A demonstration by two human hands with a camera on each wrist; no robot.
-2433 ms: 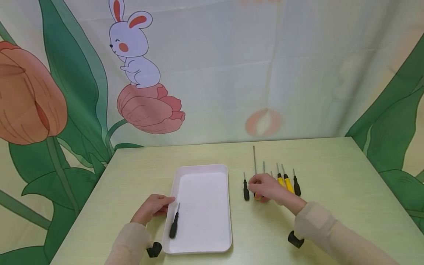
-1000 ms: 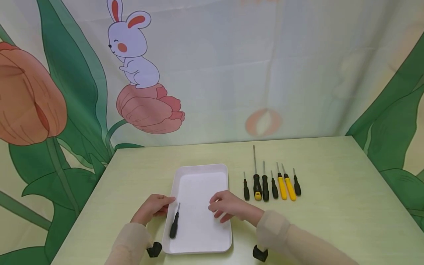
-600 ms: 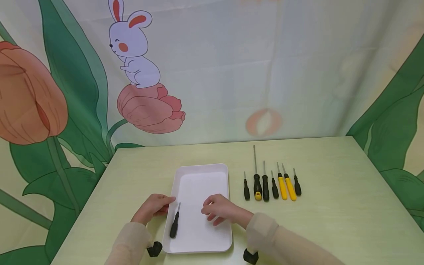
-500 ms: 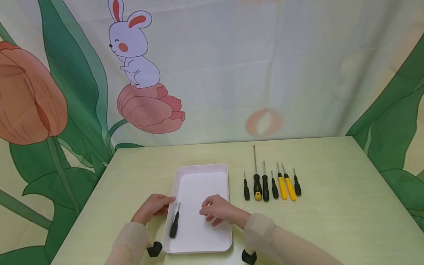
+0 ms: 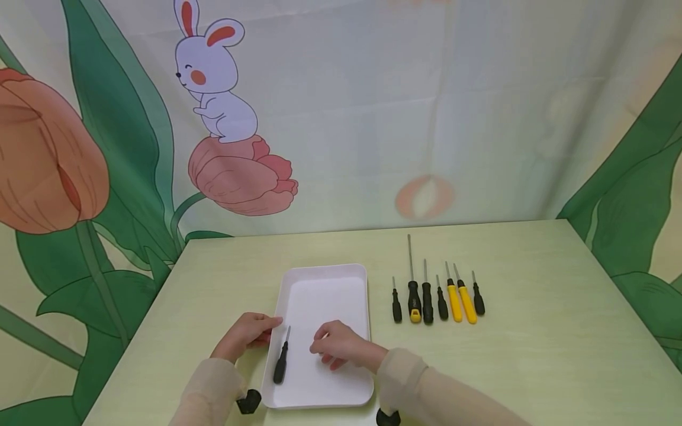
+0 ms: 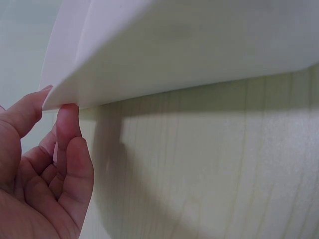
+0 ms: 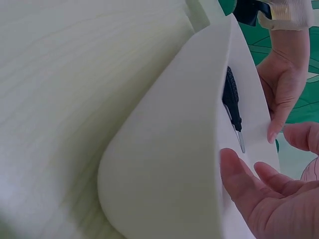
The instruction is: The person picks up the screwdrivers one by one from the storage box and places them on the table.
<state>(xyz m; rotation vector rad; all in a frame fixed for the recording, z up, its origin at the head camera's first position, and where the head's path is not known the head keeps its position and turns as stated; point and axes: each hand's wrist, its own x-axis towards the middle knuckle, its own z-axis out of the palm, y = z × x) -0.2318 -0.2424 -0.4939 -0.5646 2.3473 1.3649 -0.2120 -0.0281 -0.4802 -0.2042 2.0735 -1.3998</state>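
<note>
My left hand point(image 5: 247, 334) pinches the left rim of a white tray point(image 5: 325, 284), thumb above and a finger beneath, as the left wrist view shows. A screwdriver point(image 5: 280, 361) with a black handle lies along the tray's left side, shaft pointing away from me. Above the tray's middle hovers my right hand point(image 5: 343, 345), its fingers loosely bent and apart, holding nothing. That same screwdriver point(image 7: 232, 97) appears beyond the tray wall in the right wrist view, a little way from the right fingertips.
Right of the tray, several screwdrivers lie side by side on the table point(image 5: 533, 355), including a long black-and-yellow one point(image 5: 414, 302) and two with yellow handles, one being the yellow screwdriver point(image 5: 467, 305). A printed curtain point(image 5: 351, 118) hangs behind the table.
My right hand has moved left from over the row of screwdrivers to above the tray, drifting slightly closer to the screwdriver inside. My left hand and the tray stay put.
</note>
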